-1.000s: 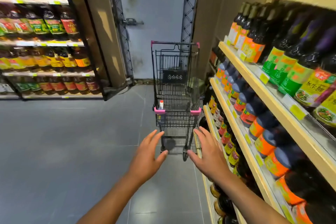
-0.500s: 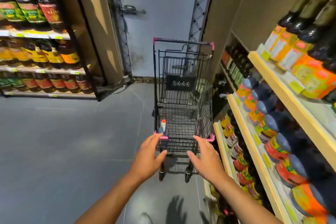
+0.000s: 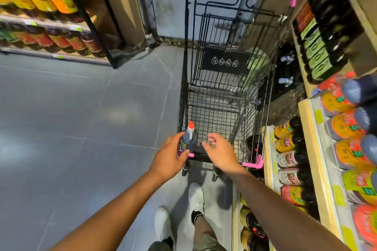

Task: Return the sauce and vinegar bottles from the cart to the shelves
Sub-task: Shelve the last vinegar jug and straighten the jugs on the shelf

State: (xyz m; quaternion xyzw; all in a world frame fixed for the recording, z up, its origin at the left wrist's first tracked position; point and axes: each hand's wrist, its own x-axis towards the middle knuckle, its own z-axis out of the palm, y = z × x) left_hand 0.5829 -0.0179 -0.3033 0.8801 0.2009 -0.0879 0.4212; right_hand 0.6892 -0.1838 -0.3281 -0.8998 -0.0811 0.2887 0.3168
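View from a head camera, looking down a shop aisle. On the far left, the left shelves (image 3: 40,23) hold rows of dark bottles with red, yellow and green labels, blurred. A grey tiled floor (image 3: 81,118) fills the space between them and the centre.

In the centre stands a black wire cart (image 3: 184,67) with pink corners. One bottle (image 3: 188,138), dark with a red cap, stands upright in the cart's near left corner. I see no other bottle in the basket. The left hand (image 3: 167,159) reaches over the rim and cups the bottle's left side, fingers curved against it and thumb low at the front. The blur hides whether the grip has closed. The right hand (image 3: 221,154) hovers over the basket just beside the bottle, fingers loosely curled, holding nothing. Below, white shoes (image 3: 195,195) stand just behind the cart.

On the right, the right shelves (image 3: 312,149) are packed with labelled bottles, and the cart sits just beside them.

Likely risks: a half-formed grip could let the bottle slip or snag on the wire rim as it lifts. A push on the rim could roll the cart away. The right arm runs close to the shelf edge and could knock a bottle off.
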